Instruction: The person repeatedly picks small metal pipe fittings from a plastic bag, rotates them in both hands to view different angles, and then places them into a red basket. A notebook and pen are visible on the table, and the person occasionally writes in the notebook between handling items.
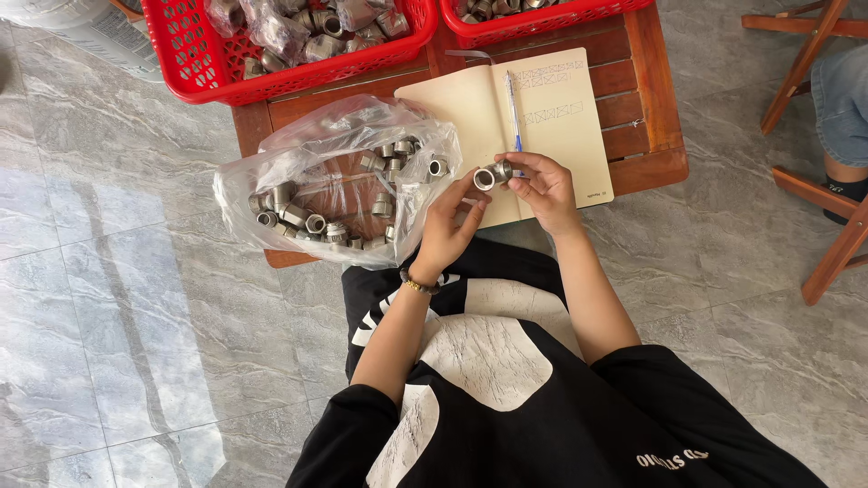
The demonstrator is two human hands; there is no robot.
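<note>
Both hands held up one metal fitting (491, 173), right hand (542, 188) pinching it, left hand (449, 226) steadying its open end, seemingly for inspection, beside the open bag (271, 163) of fittings

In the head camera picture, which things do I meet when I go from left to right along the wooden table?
Clear plastic bag of metal fittings → left hand → metal fitting → right hand → open notebook.
</note>
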